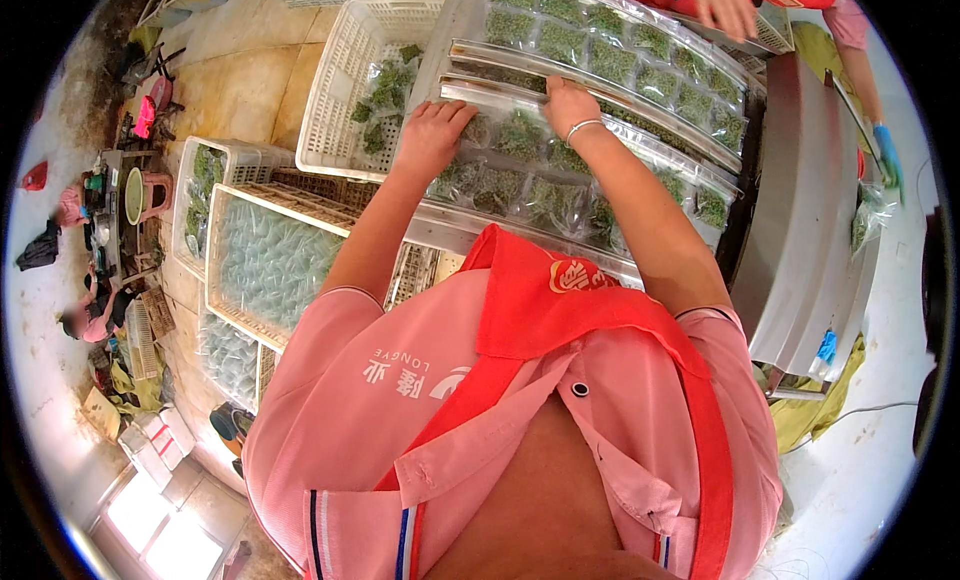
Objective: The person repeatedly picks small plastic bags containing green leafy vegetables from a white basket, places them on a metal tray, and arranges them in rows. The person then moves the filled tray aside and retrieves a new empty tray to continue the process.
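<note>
My left hand [436, 132] has its fingers curled over the left end of a tray of clear-film packs [520, 140] filled with green leafy produce. My right hand [568, 108], a bangle on the wrist, is closed on the metal bar [500, 80] along that tray's far edge. Beyond the bar lies a second row of similar packs [560, 45] between metal rails. A white plastic crate [320, 100] holding loose greens stands just left of my left hand.
Crates of bagged items [270, 260] are stacked at my left, near seated people [92, 320] and stools [150, 195]. A co-worker's bare hand [725, 10] reaches over the far end; a blue-gloved hand [885, 150] is at right, beside a steel housing [785, 210].
</note>
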A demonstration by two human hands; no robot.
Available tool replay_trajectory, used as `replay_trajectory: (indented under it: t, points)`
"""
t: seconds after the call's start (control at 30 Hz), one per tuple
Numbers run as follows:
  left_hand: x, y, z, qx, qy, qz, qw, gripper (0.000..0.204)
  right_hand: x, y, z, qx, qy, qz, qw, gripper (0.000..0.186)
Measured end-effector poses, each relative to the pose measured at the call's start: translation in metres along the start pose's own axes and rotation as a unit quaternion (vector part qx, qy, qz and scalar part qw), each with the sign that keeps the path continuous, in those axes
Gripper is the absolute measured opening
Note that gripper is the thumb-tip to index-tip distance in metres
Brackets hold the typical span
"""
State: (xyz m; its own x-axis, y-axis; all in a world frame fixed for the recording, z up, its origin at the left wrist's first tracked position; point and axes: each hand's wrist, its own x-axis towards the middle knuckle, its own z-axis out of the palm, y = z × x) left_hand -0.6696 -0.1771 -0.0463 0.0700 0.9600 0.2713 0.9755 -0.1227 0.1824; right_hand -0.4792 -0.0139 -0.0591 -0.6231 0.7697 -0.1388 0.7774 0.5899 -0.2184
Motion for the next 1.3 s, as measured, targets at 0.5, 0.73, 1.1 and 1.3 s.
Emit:
replay_trajectory:
  t: [0.5, 0.73, 1.1, 1.3]
  points:
    - [0.008, -0.008, -0.004, -0.092, -0.084, -0.046, 0.991, 0.057, -0.141, 0.012, -0.044, 0.332, 0.038, -0.042, 0.942, 0.024]
    - [0.015, 0.013, 0.055, 0.053, -0.099, -0.112, 0.987, 0.063, -0.299, 0.072, -0.108, 0.365, 0.149, 0.063, 0.917, 0.016]
    - [0.041, 0.212, -0.018, -0.175, 0.127, -0.038, 0.976, 0.035, -0.579, 0.33, -0.178, 0.253, 0.475, 0.235, 0.81, 0.018]
    - [0.023, 0.509, -0.054, -0.199, 0.22, 0.359, 0.885, 0.031, -0.701, 0.451, -0.175, 0.011, 0.307, 0.209, 0.928, 0.044]
